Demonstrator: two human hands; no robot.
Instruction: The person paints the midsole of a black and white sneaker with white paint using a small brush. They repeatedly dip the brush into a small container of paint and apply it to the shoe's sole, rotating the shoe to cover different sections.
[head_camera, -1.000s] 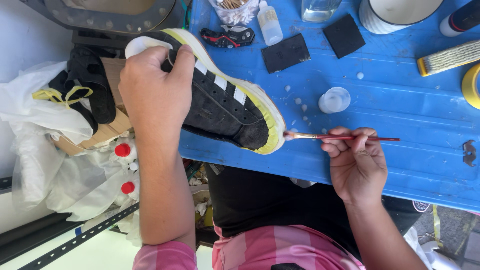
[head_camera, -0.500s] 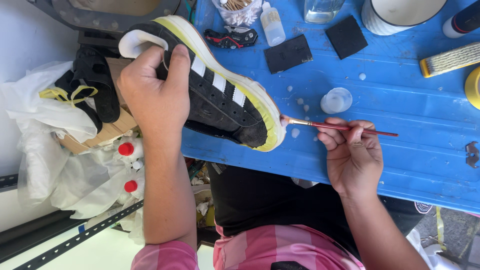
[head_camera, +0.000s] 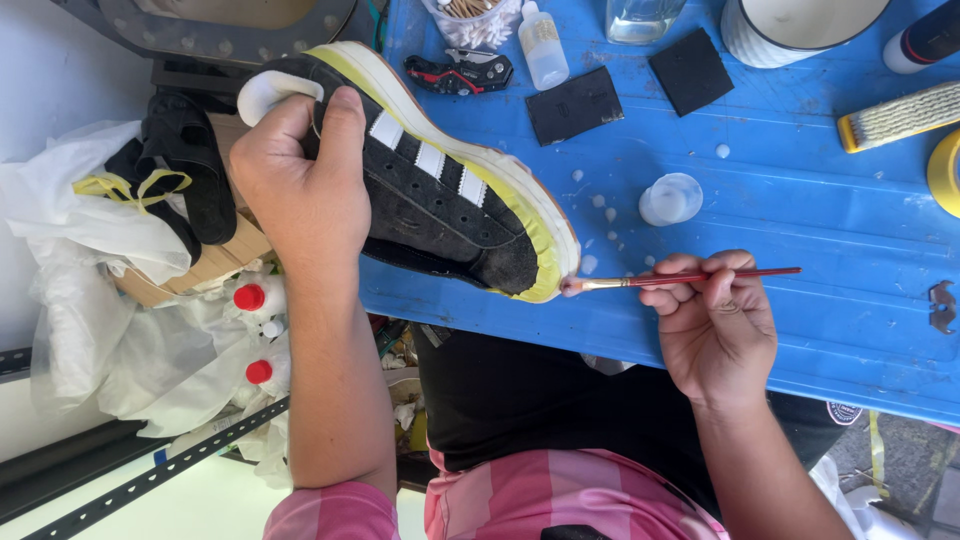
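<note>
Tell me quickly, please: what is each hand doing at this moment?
Left hand: closed around the heel of the black sneaker.
Right hand: fingers closed on a thin paintbrush, its tip at the sneaker's toe.

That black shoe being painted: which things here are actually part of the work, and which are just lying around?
In use:
left hand gripping the black shoe
right hand holding the thin brush, its tip at the shoe's toe

Lying about:
black pads
red-and-black tool
small bottle
scrub brush
</note>
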